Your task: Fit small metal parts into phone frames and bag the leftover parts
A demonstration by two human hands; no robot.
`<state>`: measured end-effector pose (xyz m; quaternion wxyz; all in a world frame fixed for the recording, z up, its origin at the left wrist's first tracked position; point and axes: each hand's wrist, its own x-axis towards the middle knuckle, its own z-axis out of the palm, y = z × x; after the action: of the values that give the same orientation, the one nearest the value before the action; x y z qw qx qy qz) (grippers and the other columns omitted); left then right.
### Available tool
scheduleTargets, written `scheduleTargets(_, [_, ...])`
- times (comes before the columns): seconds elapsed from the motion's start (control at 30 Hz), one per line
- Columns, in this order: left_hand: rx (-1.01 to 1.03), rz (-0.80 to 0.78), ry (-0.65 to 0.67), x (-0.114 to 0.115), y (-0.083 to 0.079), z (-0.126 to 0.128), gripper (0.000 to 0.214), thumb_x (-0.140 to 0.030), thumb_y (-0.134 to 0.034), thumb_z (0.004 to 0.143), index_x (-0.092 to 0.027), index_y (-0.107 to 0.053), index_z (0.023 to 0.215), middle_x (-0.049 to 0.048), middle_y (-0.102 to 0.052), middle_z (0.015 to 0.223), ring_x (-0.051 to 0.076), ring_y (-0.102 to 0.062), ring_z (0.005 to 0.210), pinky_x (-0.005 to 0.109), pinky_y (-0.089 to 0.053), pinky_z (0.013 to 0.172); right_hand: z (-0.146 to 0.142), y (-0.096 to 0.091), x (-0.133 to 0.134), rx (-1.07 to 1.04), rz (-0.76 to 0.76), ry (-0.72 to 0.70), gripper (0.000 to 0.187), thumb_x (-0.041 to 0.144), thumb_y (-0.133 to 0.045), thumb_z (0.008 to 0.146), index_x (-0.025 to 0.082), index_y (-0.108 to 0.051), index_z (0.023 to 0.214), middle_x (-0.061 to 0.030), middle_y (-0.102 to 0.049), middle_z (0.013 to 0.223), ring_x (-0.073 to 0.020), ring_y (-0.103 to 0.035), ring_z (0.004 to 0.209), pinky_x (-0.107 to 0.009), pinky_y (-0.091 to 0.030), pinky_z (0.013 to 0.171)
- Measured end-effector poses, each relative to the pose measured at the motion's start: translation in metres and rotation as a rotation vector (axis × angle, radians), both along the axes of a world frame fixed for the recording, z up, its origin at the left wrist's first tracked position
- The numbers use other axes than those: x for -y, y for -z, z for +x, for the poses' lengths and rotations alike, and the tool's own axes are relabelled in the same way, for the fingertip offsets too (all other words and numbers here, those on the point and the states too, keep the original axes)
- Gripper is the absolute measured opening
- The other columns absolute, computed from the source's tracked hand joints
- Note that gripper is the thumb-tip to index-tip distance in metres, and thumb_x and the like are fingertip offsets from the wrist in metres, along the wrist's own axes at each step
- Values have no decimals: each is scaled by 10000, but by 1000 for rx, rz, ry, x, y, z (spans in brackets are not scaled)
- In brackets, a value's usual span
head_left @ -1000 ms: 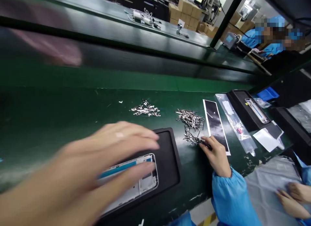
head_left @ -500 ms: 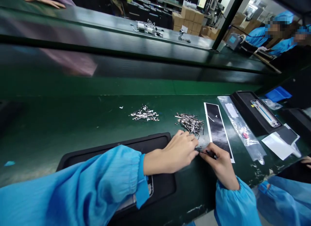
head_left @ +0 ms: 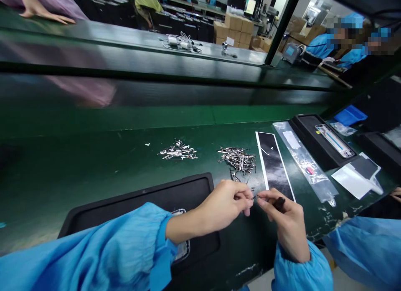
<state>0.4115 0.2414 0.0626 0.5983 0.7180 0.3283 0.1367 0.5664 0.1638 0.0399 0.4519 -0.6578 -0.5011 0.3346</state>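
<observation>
Hands point(head_left: 221, 205) near strip pile point(head_left: 239, 159) (dark tool point(head_left: 280, 203) in right).

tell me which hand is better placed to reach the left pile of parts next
Probably the left hand: it is nearer the left pile, while the right hand is farther off and has a dark object in its grip.

Brown cardboard boxes point(head_left: 233, 21) beyond a shelf point(head_left: 125, 38) with white corded blocks point(head_left: 172, 41).

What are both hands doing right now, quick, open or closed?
Left hand: closed, fingertips at a tiny dark piece; grip unclear.
Right hand: closed, holding a dark tool.
</observation>
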Motion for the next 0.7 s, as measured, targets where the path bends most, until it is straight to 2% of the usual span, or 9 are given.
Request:
scheduleTargets(0.17, [70, -193, -24, 4, -13, -6, 134, -245, -503, 737, -128, -559, 702, 25, -628, 598, 130, -554, 621, 237, -430, 658, -7, -8, 7, -74, 8, -8, 138, 317, -609, 744, 184, -644, 740, -7, -540, 680, -93, -413, 544, -241, -318, 486])
scheduleTargets(0.27, [108, -295, 13, 7, -19, -9, 172, -283, -521, 720, -121, -568, 686, 37, -631, 597, 119, -527, 567, 241, -436, 626, -11, -13, 7, -114, 7, -25, 161, 319, -605, 743, 175, -624, 673, 1, -516, 623, -86, -394, 513, -231, -294, 450])
scheduleTargets(0.37, [167, -505, 30, 11, -24, -13, 169, -280, -566, 679, -112, -568, 659, 43, -634, 589, 103, -513, 501, 236, -426, 571, -14, -16, 8, -147, -5, -56, 187, 332, -604, 740, 169, -616, 649, 4, -496, 587, -83, -383, 484, -224, -273, 414])
scheduleTargets(0.47, [211, -668, -41, 16, -28, -16, 143, -243, -603, 643, -116, -538, 631, 31, -626, 554, 103, -533, 471, 245, -421, 564, -17, -18, 12, -112, 9, -78, 131, 298, -599, 754, 188, -626, 688, 9, -505, 622, -84, -403, 523, -222, -293, 446])
scheduleTargets(0.6, [233, -696, -112, 21, -33, -22, 112, -192, -595, 649, -115, -520, 619, 36, -633, 547, 99, -537, 463, 244, -416, 564, -22, -23, 17, -22, 55, -59, 51, 246, -587, 773, 233, -635, 784, 16, -547, 713, -77, -422, 562, -215, -327, 489])
scheduleTargets(0.7, [247, -708, -136, 24, -37, -25, 86, -165, -579, 658, -111, -520, 625, 41, -636, 552, 94, -536, 463, 238, -413, 562, -27, -27, 19, 39, 137, -17, 43, 247, -602, 756, 223, -637, 749, 17, -568, 688, -69, -416, 513, -220, -329, 470])
